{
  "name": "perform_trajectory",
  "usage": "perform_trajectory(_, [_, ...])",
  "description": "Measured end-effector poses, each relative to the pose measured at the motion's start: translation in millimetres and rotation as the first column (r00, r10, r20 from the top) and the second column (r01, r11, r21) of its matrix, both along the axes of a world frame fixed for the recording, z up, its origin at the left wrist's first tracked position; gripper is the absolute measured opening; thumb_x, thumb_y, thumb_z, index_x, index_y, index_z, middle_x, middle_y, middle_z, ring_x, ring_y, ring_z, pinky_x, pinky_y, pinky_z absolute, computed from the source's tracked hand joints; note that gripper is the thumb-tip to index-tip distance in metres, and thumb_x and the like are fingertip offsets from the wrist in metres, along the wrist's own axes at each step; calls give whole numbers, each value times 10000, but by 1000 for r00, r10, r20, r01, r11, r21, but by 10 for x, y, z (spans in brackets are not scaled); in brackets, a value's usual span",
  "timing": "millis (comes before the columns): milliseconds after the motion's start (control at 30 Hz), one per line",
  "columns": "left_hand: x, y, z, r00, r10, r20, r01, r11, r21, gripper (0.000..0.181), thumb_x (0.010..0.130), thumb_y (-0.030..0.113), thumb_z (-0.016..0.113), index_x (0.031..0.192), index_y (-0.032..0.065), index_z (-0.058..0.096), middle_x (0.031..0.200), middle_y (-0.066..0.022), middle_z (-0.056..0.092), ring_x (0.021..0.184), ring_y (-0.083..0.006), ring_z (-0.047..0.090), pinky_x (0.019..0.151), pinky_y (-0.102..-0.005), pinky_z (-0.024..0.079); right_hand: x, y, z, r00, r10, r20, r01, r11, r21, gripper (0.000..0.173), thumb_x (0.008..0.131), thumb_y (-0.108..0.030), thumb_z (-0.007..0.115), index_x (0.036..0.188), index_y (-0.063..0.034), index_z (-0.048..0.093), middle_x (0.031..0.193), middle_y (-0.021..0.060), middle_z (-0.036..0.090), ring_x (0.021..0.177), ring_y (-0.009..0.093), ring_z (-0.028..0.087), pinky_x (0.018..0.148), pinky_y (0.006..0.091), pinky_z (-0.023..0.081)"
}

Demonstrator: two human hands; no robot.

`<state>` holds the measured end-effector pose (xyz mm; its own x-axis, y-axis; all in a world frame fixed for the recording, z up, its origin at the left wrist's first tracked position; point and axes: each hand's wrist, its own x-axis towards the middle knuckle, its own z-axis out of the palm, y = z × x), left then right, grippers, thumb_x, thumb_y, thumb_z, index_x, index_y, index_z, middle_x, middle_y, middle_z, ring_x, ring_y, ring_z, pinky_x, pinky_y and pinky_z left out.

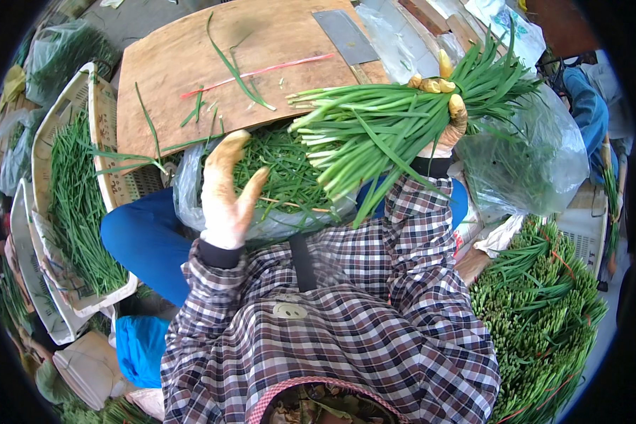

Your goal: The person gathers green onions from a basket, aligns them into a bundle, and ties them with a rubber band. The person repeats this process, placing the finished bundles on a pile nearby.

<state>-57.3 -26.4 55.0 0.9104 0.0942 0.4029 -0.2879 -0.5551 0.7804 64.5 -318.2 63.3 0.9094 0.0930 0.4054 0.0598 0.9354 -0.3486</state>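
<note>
My right hand [448,100], in a stained glove, grips a thick bunch of garlic chives [381,127] around its green leaves. The pale cut ends fan out to the left, over the edge of a wooden board [275,37]. My left hand [228,183], also gloved, holds nothing; thumb and fingers are apart and face the bunch. Below both hands, between my knees, lies a clear plastic bag [281,225] filled with loose green trimmings [281,175]. On the board rest a pink tie strip [257,76] and a few stray chive leaves [228,63].
At left stands a cream plastic crate [100,153] with loose chives [79,212]. Many tied chive bundles [540,318] are piled at lower right. A clear bag with greens [524,159] sits beyond my right arm. A blue bag [140,350] lies at lower left. A grey plate [345,36] tops the board.
</note>
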Motion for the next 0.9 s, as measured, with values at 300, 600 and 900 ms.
perform_trajectory(300, [322,-375,279,972,0,233,-34,989,143,111,714,98,712,799,41,669,772,-89,632,728,-236,577,677,-326,444,57,93,-37,999,37,5,-37,999,13,723,736,-71,649,1349,34,280,959,52,633,915,206,588,1005,419,369])
perform_trajectory(600, [365,-456,214,994,-47,96,39,996,79,334,668,159,755,969,50,661,1000,-100,633,964,-260,559,866,-345,428,70,165,-100,991,105,-77,-103,994,31,720,744,-72,648,1355,21,279,951,38,635,906,190,582,1032,408,336])
perform_trajectory(900, [406,-477,192,980,-156,125,131,973,191,389,590,235,761,944,98,675,1090,-129,577,1052,-291,505,904,-383,403,96,128,-120,985,168,-43,-170,985,-40,715,775,-97,608,1377,11,238,958,-16,614,942,160,551,1042,378,329])
